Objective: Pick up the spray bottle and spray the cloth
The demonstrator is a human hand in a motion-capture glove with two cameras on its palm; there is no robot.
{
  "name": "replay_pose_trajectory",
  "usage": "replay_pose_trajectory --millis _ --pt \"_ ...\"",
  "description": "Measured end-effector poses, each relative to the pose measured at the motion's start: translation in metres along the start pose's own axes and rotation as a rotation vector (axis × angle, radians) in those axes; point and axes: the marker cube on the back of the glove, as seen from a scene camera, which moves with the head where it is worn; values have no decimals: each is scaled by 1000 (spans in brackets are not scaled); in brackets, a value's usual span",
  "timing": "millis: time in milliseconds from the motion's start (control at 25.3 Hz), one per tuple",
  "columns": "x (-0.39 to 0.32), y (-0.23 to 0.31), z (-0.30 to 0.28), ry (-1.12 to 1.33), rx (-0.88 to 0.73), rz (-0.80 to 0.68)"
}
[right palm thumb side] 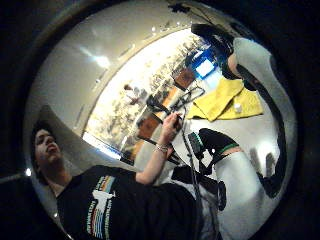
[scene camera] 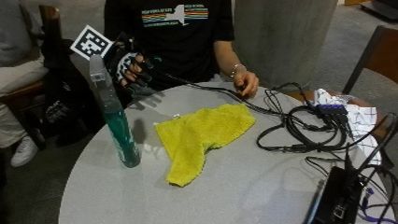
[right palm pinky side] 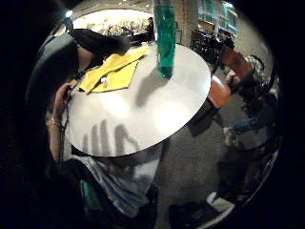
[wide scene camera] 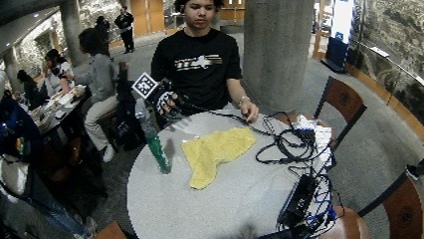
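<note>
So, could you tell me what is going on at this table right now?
A person sits at a round table with a yellow cloth spread on it and a tall green spray bottle standing upright beside it. Their gloved right hand hovers above the table edge behind the bottle, fingers spread, touching nothing. The bare hand rests on the table near some black cables. The bottle is not yet picked up.

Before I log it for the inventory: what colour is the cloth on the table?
Yellow. The cloth shows best in the outside view.
</note>
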Motion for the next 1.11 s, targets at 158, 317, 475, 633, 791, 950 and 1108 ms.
replay_pose_trajectory --millis 158,317,475,633,791,950,1108 --pt "30 17 -8 -303 31 157" --pt "59 22 -10 -468 152 325" --pt "71 20 -8 -440 180 377" --pt "76 5 -7 -390 212 386" --pt "96 -24 -6 -344 193 397" --pt "109 -55 -2 -324 200 417" --pt "120 -86 6 -315 208 442"
